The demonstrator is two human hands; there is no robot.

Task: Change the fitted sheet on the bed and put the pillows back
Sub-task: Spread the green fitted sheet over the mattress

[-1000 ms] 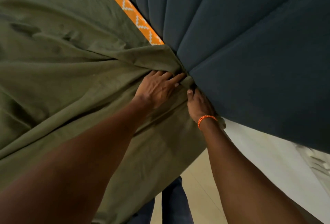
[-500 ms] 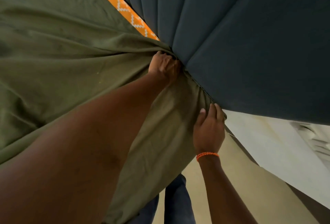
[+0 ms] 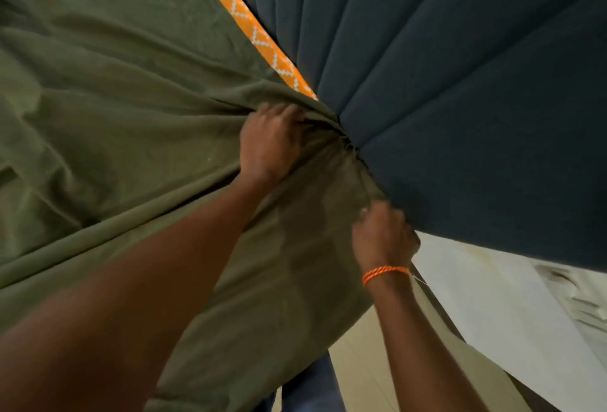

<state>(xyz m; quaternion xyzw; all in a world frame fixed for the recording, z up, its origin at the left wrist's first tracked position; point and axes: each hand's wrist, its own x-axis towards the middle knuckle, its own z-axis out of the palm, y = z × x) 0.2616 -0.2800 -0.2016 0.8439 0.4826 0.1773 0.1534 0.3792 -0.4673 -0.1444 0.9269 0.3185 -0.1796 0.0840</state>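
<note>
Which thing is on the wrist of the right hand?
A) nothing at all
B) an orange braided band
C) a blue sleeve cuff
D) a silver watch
B: an orange braided band circles the wrist just below the right hand, which is at the olive green sheet beside the dark headboard.

Both bare arms reach forward and away from the body. The left arm crosses from the lower left, with its forearm filling much of the foreground. The left hand (image 3: 269, 142) lies back-up, knuckles raised and fingers curled down into bunched cloth. The right arm rises from the bottom edge, slimmer in view, with an orange braided band (image 3: 385, 273) round the wrist. The right hand (image 3: 384, 236) sits lower and nearer, its fingers bent forward; its blurred fingertips leave the grip unclear.
</note>
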